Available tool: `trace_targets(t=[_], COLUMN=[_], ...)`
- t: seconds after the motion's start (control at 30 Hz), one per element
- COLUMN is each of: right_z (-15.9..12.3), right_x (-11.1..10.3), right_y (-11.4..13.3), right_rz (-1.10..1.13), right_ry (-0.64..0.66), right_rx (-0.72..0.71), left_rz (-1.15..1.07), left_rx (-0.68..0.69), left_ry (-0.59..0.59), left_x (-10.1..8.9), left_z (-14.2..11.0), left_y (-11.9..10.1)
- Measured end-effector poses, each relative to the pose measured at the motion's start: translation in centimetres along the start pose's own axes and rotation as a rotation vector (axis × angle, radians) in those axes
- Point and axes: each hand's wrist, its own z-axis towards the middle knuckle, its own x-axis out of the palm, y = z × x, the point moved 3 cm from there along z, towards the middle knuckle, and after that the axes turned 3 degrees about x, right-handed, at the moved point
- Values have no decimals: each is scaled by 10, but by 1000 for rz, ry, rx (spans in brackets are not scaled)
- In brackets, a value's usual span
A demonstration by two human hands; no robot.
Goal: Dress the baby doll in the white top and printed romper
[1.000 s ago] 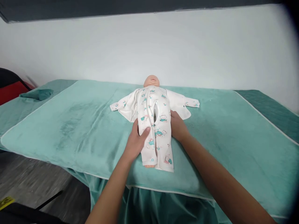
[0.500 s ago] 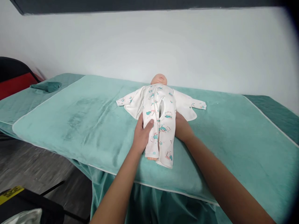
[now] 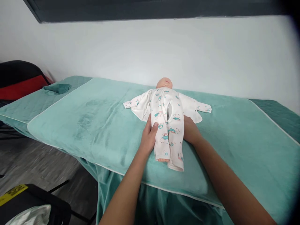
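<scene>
A baby doll (image 3: 164,83) lies on its back on a teal towel (image 3: 93,125), dressed in a white printed romper (image 3: 168,125) whose front gapes open at the middle and whose sleeves lie spread out. My left hand (image 3: 149,135) grips the doll's left side at the hip, thumb on top of the romper. My right hand (image 3: 191,130) presses against the doll's other side, its fingers tucked under the cloth and mostly hidden. One bare foot (image 3: 162,160) sticks out of the near leg.
The towel covers a padded table (image 3: 278,115) draped in darker teal, set against a white wall. A folded teal cloth (image 3: 57,88) lies at the far left. A black and red chair (image 3: 21,81) stands left. A black box (image 3: 35,206) sits on the floor.
Both hands have stayed on the doll's sides. The left thumb has slid a little higher on the romper. My head has shifted left, so the scene sits further right.
</scene>
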Motion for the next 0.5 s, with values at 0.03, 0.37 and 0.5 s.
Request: trace_targets(t=[0.03,0.37,0.5], right_z=[1,5,0], right_x=[0,-5,-11], right_y=[1,5,9], right_rz=[0,-33,244], right_ry=[1,23,-23], right_rx=[-2,112,23], left_rz=[-7,-79,-119], left_rx=[-1,-4,-20], left_ry=[3,109,67], left_x=[0,3,3], left_z=[0,-11,-10], left_y=[0,2,2])
